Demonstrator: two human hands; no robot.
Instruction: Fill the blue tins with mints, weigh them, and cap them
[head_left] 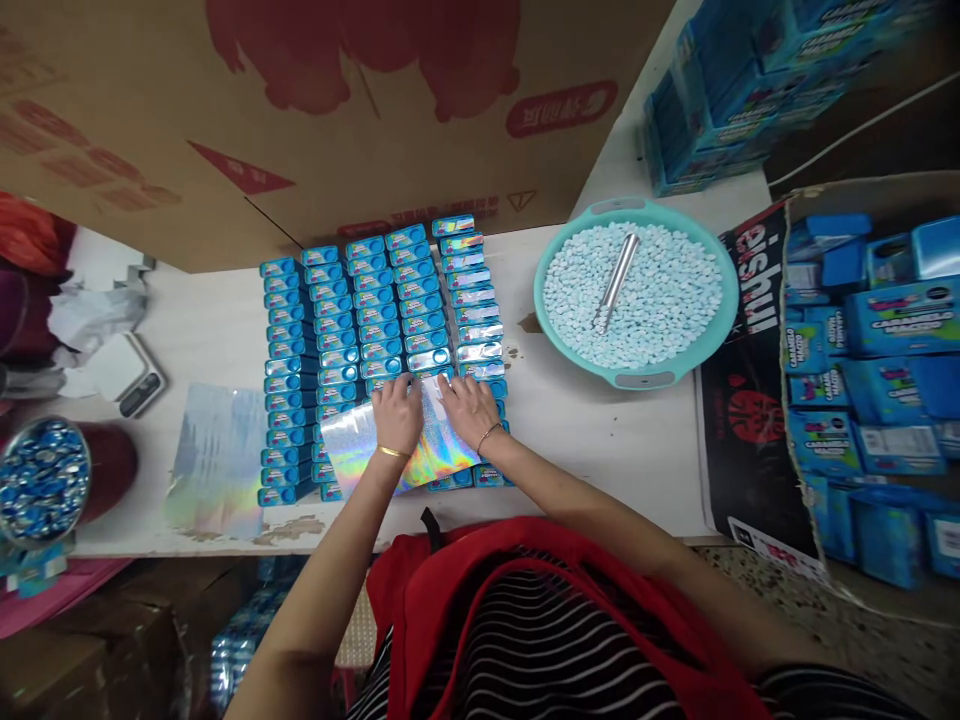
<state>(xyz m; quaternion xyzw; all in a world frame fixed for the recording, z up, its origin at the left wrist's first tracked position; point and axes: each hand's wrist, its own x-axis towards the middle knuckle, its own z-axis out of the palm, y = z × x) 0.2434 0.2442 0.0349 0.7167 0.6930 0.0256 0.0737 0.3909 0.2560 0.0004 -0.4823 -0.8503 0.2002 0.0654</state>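
A shiny holographic sheet (439, 445) lies tilted over the near part of several columns of small blue tins (376, 300). My left hand (397, 415) is closed at the sheet's upper edge, its fingers curled against it. Close beside it, my right hand (470, 410) grips the sheet's upper right part with bent fingers. The fingertips of both hands meet the tins' tops just beyond that edge. Tins in the rightmost column (478, 318) carry shiny silvery strips on top. Whether a small piece is pinched between my fingers is too small to tell.
A turquoise basin (551, 335) of pale blue candies with a metal tube (619, 280) stands right. Another holographic sheet (217, 450), a small scale (129, 375) and a pot of wrapped sweets (112, 470) are left. A large carton (420, 130) walls the back; a box of blue packs (870, 400) stands right.
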